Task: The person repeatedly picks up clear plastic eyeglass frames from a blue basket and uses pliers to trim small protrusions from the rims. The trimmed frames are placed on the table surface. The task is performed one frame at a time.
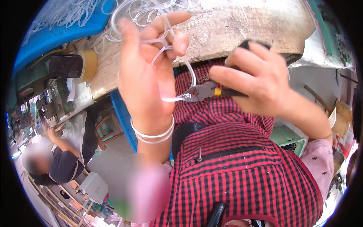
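Observation:
My left hand (pixel 141 75) is raised palm up over my lap, its fingers partly curled around a looped piece of clear plastic tubing (pixel 192 73). Branches of the tubing run between the fingers and bend down past the palm. In my right hand (pixel 261 77) is a pair of cutting pliers (pixel 204 92) with dark handles and a yellow band. Its jaws point left and meet the tubing beside the base of my left palm. Whether the blades are fully closed on it is hard to see.
A worn wooden table (pixel 242 22) lies ahead, with more clear tubing (pixel 141 11) at its far left. Beside that, a blue basket (pixel 64 34) holds many pieces. A wide tape roll (pixel 89 66) rests on the left edge. Another person (pixel 62 159) works at the left.

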### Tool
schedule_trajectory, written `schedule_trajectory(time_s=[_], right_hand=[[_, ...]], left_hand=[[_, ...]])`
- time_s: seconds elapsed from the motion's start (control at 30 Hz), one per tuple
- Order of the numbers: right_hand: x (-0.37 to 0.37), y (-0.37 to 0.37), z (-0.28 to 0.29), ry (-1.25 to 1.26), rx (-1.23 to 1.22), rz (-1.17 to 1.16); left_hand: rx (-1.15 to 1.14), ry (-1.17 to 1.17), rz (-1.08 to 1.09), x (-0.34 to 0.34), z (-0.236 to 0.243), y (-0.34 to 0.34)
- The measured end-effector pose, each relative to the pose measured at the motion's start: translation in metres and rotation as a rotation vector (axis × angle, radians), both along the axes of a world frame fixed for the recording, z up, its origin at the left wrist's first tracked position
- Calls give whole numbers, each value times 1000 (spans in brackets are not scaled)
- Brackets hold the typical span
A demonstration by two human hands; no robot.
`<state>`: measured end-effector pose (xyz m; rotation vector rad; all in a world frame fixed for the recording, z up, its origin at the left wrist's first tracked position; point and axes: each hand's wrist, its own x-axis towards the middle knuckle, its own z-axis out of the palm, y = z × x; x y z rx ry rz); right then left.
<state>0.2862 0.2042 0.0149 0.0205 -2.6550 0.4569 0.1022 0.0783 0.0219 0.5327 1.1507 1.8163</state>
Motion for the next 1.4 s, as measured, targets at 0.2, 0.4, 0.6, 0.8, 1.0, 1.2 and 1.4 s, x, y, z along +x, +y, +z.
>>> schedule_trajectory(time_s=[0.2, 0.4, 0.6, 0.8, 1.0, 1.2, 1.4], right_hand=[[2, -13, -8, -62, -258, -141], [0, -20, -3, -45, -127, -203], [-5, -26, -13, 44, -148, -228], [-12, -46, -19, -65, -158, -285], [-9, -41, -36, -409, -2459, 105], [29, -7, -46, -44, -2297, -241], [21, -23, -53, -329, -2105, -94]], left_hand=[[31, 342, 268, 5, 1, -7], [14, 399, 350, 7, 5, -11], [-30, 384, 415, 9, -3, -15], [-9, 545, 727, 24, -6, -10], [-258, 864, 687, 26, -13, -46], [-962, 1567, -405, -49, 24, -158], [-430, 1749, 354, -82, -1, 0]])
